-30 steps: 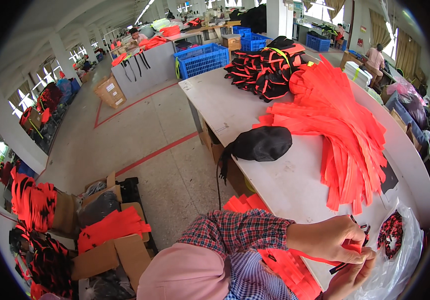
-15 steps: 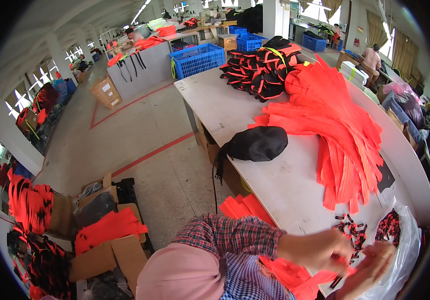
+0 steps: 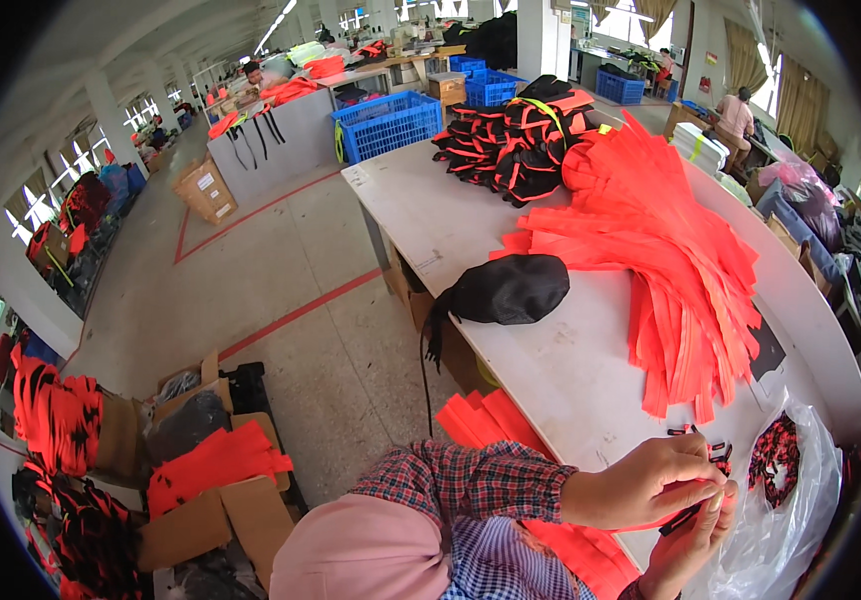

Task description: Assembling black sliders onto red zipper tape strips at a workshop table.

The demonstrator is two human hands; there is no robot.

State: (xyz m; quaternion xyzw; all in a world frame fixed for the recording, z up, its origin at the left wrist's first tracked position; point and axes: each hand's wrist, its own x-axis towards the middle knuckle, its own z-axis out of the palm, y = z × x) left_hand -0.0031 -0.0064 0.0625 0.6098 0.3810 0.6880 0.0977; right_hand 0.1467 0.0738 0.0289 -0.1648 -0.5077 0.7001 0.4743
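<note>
A small black plastic buckle (image 3: 693, 512) sits at the near edge of the white worktable (image 3: 551, 360), pinched between both hands. The left hand (image 3: 651, 482) closes its fingers over the top of the piece; the right hand (image 3: 689, 545) comes up from below, thumb and fingertips clamped on its lower end. An orange strap (image 3: 591, 550) runs beneath the hands toward the person's lap. Just beside, a few loose buckles (image 3: 716, 452) lie on the table, and a clear plastic bag (image 3: 786, 500) holding more stands open to the right. Farther off lie fanned orange straps (image 3: 671, 260) and a black cap (image 3: 506, 290). Risk noted: the buckle is small and held over the table edge, so a slackened pinch could drop it to the floor; the strap may also slip free.
</note>
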